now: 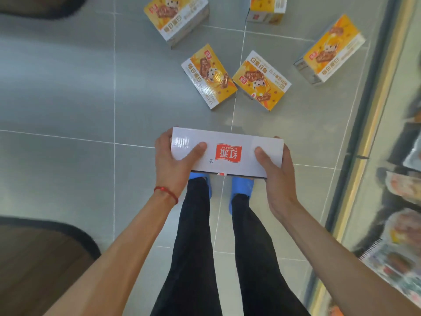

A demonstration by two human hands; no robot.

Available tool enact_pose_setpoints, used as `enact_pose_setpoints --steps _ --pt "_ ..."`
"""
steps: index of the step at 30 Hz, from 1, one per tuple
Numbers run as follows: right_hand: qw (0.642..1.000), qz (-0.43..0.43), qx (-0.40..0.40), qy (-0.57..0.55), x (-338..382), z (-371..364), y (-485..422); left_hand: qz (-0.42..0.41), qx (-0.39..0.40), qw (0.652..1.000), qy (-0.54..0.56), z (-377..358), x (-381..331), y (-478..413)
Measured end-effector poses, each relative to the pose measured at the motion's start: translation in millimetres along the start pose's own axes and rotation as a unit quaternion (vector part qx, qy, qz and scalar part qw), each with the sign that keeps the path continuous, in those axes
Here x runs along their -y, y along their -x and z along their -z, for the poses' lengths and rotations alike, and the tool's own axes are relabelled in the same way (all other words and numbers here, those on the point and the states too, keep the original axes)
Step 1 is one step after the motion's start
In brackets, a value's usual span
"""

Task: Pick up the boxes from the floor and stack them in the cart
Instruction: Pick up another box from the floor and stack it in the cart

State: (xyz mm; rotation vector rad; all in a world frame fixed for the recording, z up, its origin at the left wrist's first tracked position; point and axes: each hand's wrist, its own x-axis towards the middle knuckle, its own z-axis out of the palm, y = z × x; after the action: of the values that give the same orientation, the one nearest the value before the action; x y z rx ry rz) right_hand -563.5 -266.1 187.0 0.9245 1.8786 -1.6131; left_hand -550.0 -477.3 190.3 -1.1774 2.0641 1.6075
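I hold a white box [227,145] with a red logo on its upward face, lifted above my feet. My left hand [173,160] grips its left end, thumb on top. At the box's right end my right hand [276,176] grips it the same way. Several yellow snack boxes lie scattered on the grey tiled floor ahead: two close together [208,76] [262,80], one at the right [330,51], and two more at the top edge [176,17] [266,8]. No cart is in view.
A chilled display case [391,156] with packaged food runs along the right side. A dark rounded wooden edge [45,247] sits at the lower left, and another dark shape [43,6] at the upper left. My legs and blue slippers [241,188] stand below the box.
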Motion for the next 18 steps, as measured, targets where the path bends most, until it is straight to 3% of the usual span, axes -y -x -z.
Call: enact_pose_setpoints --steps 2,7,18 --pt "1.0 0.012 0.019 0.014 10 5 19 0.002 0.011 1.0 0.024 13 -8 25" --pt "0.996 0.046 0.047 0.051 29 29 53 -0.008 -0.053 0.995 0.08 23 -20 88" --pt "0.95 0.132 0.221 0.178 55 83 145 0.004 -0.2 0.945 0.257 27 4 249"
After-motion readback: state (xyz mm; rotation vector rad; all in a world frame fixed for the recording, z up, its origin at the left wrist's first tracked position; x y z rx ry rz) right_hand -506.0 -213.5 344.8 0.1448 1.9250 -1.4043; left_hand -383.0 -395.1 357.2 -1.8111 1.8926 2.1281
